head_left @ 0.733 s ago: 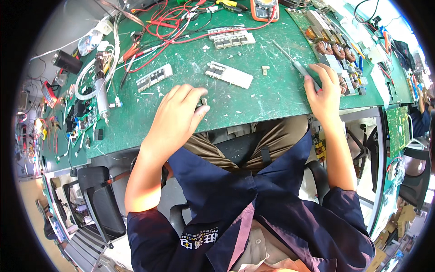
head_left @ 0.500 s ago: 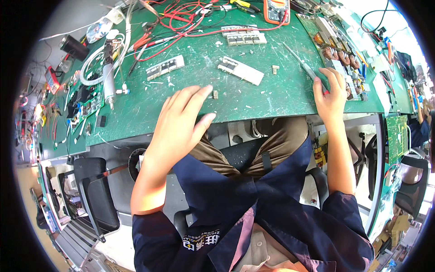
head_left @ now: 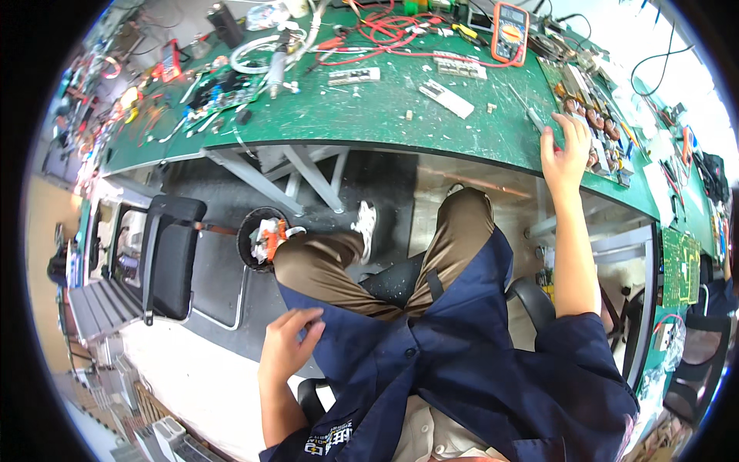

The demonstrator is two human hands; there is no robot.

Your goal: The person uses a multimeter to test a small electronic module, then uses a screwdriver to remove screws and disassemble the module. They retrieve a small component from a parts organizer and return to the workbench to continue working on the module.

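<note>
My right hand [head_left: 568,158] rests at the front edge of the green workbench. Its fingers are loosely curled round the handle of a thin-shafted tool [head_left: 532,115] with a grey and red grip, which lies on the bench top. My left hand [head_left: 289,344] hangs off the bench beside my left thigh. Its fingers are bent, the thumb is apart from them, and nothing shows between. Across the bench lie white modules with dark parts: one at left [head_left: 354,76], one in the middle [head_left: 446,99], others behind. A small pale piece [head_left: 409,115] sits near the front edge.
A multimeter [head_left: 509,35] and tangled red leads [head_left: 385,31] lie at the back. Circuit boards with coils [head_left: 596,119] stand right of my right hand; another circuit board [head_left: 219,96] lies left. A bin [head_left: 248,239] and black chair [head_left: 175,250] stand left of my legs.
My left hand has drawn back from above the bench to beside my thigh. The view has shifted, showing more floor and the bin. My right hand has stayed at the tool.
</note>
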